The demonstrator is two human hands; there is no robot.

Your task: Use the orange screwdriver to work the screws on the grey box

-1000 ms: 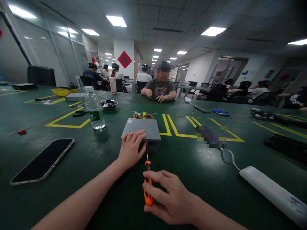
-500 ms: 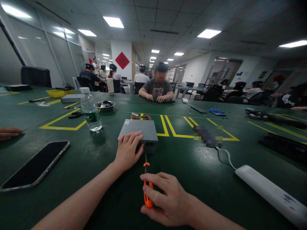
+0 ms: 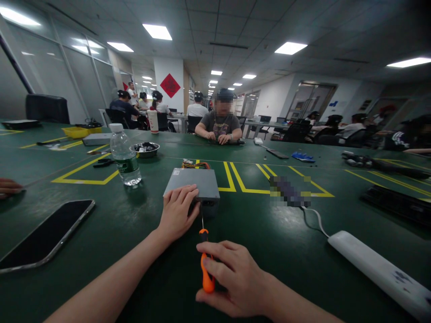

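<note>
A grey metal power supply unit [image 3: 191,180] lies on the green table in front of me, a bundle of coloured wires [image 3: 195,164] at its far side. My left hand [image 3: 180,208] is closed over its near left corner, fingers on the top cover and thumb down against the near face. In my right hand [image 3: 235,276] is an orange and black screwdriver [image 3: 208,280], its handle between thumb and fingers. The shaft points away from me at the unit's near face, left of the power socket [image 3: 208,202]. Its tip is too hard to make out near my left thumb.
Left of the unit stand a water bottle [image 3: 124,154] and a metal bowl [image 3: 146,150] of small parts; a phone [image 3: 47,235] lies closer. On the right are a white power strip [image 3: 373,264] and its cable. Across the table sits a person [image 3: 220,121]. Another person's hand [image 3: 10,186] rests far left.
The whole view has shifted slightly, so things sit a little further left. The screwdriver handle looks slightly turned in my right hand. My left hand stays on the power supply unit.
</note>
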